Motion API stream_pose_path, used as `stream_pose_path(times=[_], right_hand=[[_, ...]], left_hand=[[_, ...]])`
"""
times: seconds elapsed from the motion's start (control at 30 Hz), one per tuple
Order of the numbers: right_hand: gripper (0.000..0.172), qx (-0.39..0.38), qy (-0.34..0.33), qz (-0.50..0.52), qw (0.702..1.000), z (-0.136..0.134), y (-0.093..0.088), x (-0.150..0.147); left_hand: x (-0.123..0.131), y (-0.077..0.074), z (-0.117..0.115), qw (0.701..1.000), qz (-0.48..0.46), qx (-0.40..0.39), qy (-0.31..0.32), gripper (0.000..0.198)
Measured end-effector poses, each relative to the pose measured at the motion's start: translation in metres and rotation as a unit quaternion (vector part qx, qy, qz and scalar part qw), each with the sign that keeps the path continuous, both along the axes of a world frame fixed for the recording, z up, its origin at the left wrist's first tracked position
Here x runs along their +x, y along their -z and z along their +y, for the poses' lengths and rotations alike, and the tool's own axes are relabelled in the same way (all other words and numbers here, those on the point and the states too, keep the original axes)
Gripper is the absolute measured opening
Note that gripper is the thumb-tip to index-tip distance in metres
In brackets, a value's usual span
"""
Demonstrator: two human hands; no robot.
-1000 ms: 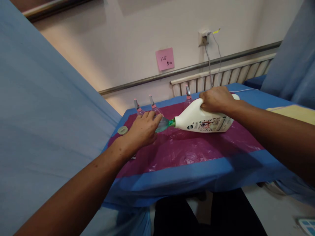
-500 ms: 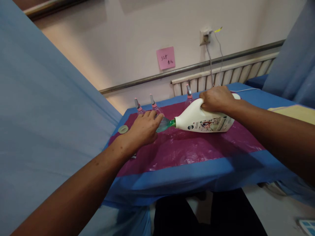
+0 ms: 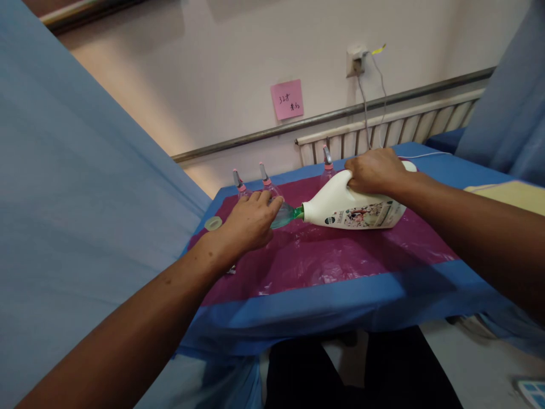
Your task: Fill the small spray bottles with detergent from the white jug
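My right hand [image 3: 374, 171] is closed round the handle of a white detergent jug [image 3: 368, 215], which lies tipped over to the left. Its mouth meets a green, see-through piece [image 3: 298, 213], liquid or plastic, I cannot tell which. That green part joins a clear, greenish bottle [image 3: 283, 216] lying tilted under my left hand [image 3: 253, 220]. The left fingers are curled over this bottle and hide most of it. Behind stand clear bottles with grey and pink tops: one top [image 3: 239, 180], a second top [image 3: 265, 174] beside it, and a third top [image 3: 327, 158] behind the jug.
A pale round cap [image 3: 213, 223] lies left of my left hand. A shiny purple sheet [image 3: 306, 267] covers part of the blue-draped table [image 3: 323, 304]. Blue curtain [image 3: 85, 187] hangs at left, yellow cloth [image 3: 506, 196] lies at right. Behind are a radiator [image 3: 400, 130] and a socket [image 3: 355, 61] with cords.
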State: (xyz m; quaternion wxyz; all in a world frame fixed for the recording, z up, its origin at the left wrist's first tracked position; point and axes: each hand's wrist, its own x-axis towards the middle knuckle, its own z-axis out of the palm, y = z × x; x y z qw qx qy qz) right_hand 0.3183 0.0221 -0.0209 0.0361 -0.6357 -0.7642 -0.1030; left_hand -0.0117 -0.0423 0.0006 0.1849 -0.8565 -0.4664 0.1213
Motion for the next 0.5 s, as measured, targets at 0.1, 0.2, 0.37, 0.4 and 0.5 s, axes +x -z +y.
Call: stream_pose_path(times=[0.1, 0.2, 0.37, 0.4, 0.5], right_hand=[[0.037, -0.001, 0.000, -0.001, 1.000, 0.0000, 0.0002, -0.0007], [0.036, 0.001, 0.001, 0.000, 1.000, 0.0009, 0.0009, -0.0009], [0.032, -0.003, 0.001, 0.023, 1.000, 0.0022, 0.0017, -0.0011], [0.032, -0.002, 0.000, 0.021, 1.000, 0.0024, 0.0019, -0.0010], [0.034, 0.002, -0.005, 0.014, 1.000, 0.0042, 0.0035, 0.0003]], left_hand=[[0.0016, -0.0018, -0.0011, 1.000, 0.002, -0.005, -0.007, 0.076], [0.0034, -0.0037, -0.0020, 1.000, 0.021, -0.005, -0.009, 0.074], [0.0047, -0.0049, -0.0025, 0.999, 0.045, 0.003, -0.008, 0.071], [0.0047, -0.0049, -0.0024, 0.999, 0.048, 0.004, -0.007, 0.071], [0.0044, -0.0050, -0.0022, 0.999, 0.050, 0.005, -0.001, 0.071]])
